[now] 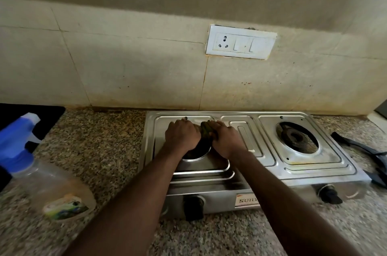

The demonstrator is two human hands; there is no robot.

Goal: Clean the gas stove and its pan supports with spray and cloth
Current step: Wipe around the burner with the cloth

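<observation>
A steel two-burner gas stove [297,170] sits on the speckled counter, both pan supports off. My left hand [181,134] rests fingers-down over the left burner [194,154], which is mostly hidden under it; whether it grips anything I cannot tell. My right hand [227,140] is shut on a dark green cloth [206,128], pressed onto the stove top right next to that burner. The right burner [296,137] lies bare. A spray bottle [31,155] with a blue trigger head stands at the left on the counter, away from both hands.
Black pan supports [368,156] lie on the counter right of the stove. Two black knobs [193,206] stick out from the stove's front. A white socket and switch plate [240,42] sits on the tiled wall behind. A dark surface [48,117] borders the counter at far left.
</observation>
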